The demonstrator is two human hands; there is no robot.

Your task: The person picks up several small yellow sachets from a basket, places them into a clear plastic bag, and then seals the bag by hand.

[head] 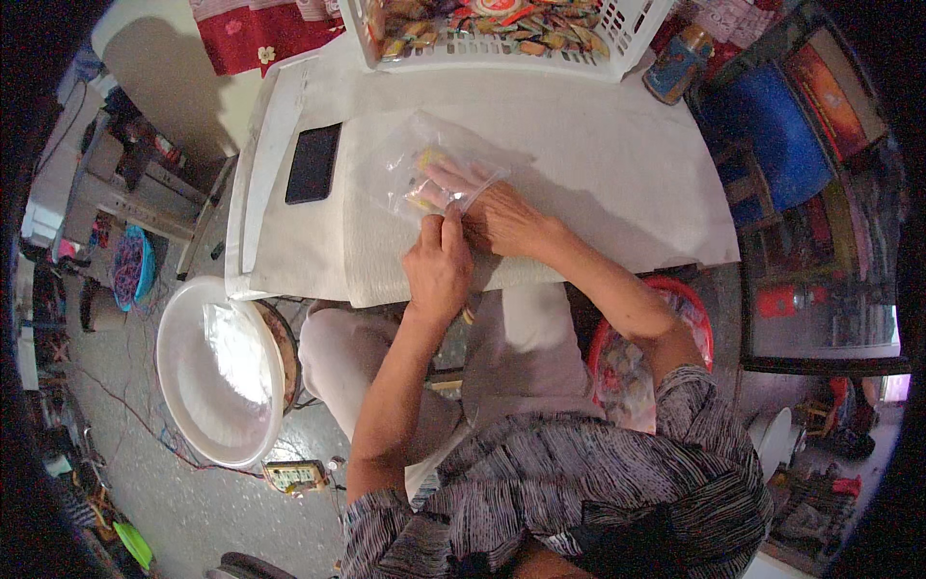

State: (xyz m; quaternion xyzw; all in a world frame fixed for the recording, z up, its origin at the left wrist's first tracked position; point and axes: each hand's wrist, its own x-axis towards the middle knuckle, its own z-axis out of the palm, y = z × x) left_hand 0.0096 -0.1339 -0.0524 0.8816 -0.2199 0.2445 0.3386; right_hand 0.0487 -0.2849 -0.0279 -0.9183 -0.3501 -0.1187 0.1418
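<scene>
A clear plastic bag [416, 145] lies over the cloth-covered table in front of me, with something small and yellow inside it. My right hand [499, 217] reaches into the bag's mouth, its fingers spread and seen through the film; whether they grip the yellow thing I cannot tell. My left hand [440, 260] pinches the bag's edge between thumb and fingers, close beside the right wrist. A black smartphone [313, 163] rests on the table to the left of the bag.
At the table's far edge stands a white plastic basket [499, 66] of small wrapped packets, with a jar [678, 65] to its right. A large white basin [221, 369] is at the lower left, near a power strip [295, 475] with cables. A red basket [705, 318] holds plastic packets under my right arm.
</scene>
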